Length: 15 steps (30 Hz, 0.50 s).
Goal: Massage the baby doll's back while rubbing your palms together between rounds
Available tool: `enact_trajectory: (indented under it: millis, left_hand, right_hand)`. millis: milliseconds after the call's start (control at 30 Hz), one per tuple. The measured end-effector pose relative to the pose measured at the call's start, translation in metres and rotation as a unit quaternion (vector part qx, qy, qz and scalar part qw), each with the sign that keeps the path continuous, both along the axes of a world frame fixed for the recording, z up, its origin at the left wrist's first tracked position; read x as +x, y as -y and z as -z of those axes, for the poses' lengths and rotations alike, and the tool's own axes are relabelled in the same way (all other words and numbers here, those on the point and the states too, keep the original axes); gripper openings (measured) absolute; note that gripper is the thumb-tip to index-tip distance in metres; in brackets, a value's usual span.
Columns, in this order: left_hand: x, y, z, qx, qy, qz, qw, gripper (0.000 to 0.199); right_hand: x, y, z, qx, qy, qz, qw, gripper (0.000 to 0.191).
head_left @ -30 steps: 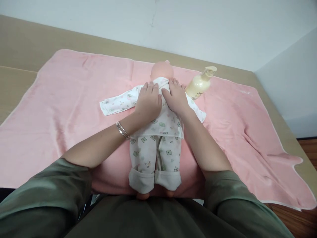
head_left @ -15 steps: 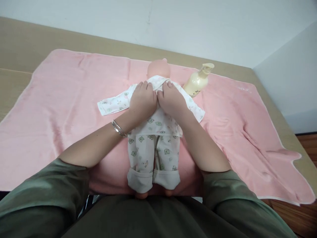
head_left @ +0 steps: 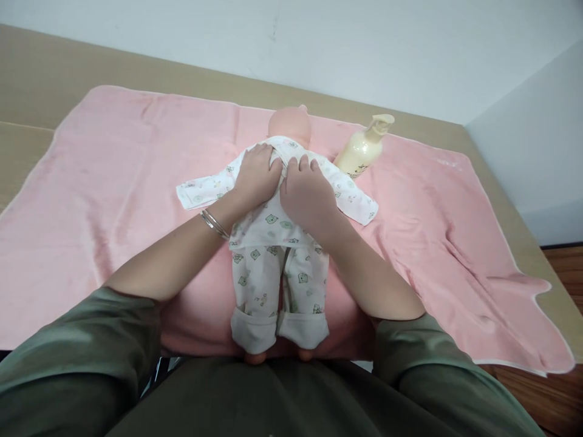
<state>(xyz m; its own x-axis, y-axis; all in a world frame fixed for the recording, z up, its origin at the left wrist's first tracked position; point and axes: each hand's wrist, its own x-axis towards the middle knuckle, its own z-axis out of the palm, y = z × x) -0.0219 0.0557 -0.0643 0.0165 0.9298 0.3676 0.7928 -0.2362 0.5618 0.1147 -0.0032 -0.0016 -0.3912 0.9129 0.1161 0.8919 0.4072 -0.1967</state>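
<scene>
A baby doll (head_left: 289, 124) lies on a pink blanket (head_left: 136, 158), its feet towards me. It wears a white printed top (head_left: 255, 229) and matching trousers (head_left: 303, 282) with turned-up cuffs. My left hand (head_left: 258, 176) rests on the left chest of the top, its thumb and fingers closed at the cloth near the front opening. Beside it, my right hand (head_left: 307, 191) lies over the right chest, fingers curled onto the top near the same opening. Cloth shows at the fingertips of both hands. The doll's sleeves spread out to either side.
A cream pump bottle (head_left: 362, 149) leans or lies on the blanket beyond the doll's right-hand sleeve. The wooden table's edge (head_left: 537, 243) runs down the right side. A white wall (head_left: 364, 54) stands behind the table.
Both hands have shifted slightly left. The doll's collar now lies flatter, and the cloth between my hands has moved. My right hand has turned more across the chest.
</scene>
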Motion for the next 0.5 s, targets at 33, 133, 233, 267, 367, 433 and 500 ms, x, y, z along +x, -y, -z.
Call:
enact_trajectory:
  millis: [33,133,233,267,367,433,500]
  left_hand:
    - [0.0,0.0,0.002,0.003,0.004,-0.002,1.0,0.032]
    - [0.004,0.003,0.004,0.005,0.013,-0.002,1.0,0.038]
    - [0.006,0.006,0.003,0.0,0.016,0.0,1.0,0.042]
    - [0.006,0.006,0.002,-0.001,0.015,0.0,1.0,0.042]
    - [0.006,0.005,0.001,0.0,0.007,0.002,1.0,0.043]
    - [0.006,0.007,0.0,-0.003,-0.002,0.0,1.0,0.045]
    - [0.008,0.014,-0.003,-0.008,-0.02,0.005,1.0,0.049]
  right_hand:
    - [0.001,-0.003,0.001,0.0,-0.006,-0.006,1.0,0.056]
    - [0.008,-0.024,0.005,-0.019,-0.033,0.017,0.999,0.056]
    - [0.014,-0.045,0.012,-0.047,-0.063,0.07,0.994,0.066]
    - [0.015,-0.05,0.014,-0.052,-0.07,0.079,0.993,0.068]
    - [0.015,-0.053,0.018,-0.055,-0.074,0.083,0.992,0.069]
    - [0.014,-0.051,0.018,-0.054,-0.069,0.084,0.993,0.069]
    - [0.015,-0.05,0.017,-0.049,-0.067,0.081,0.993,0.068]
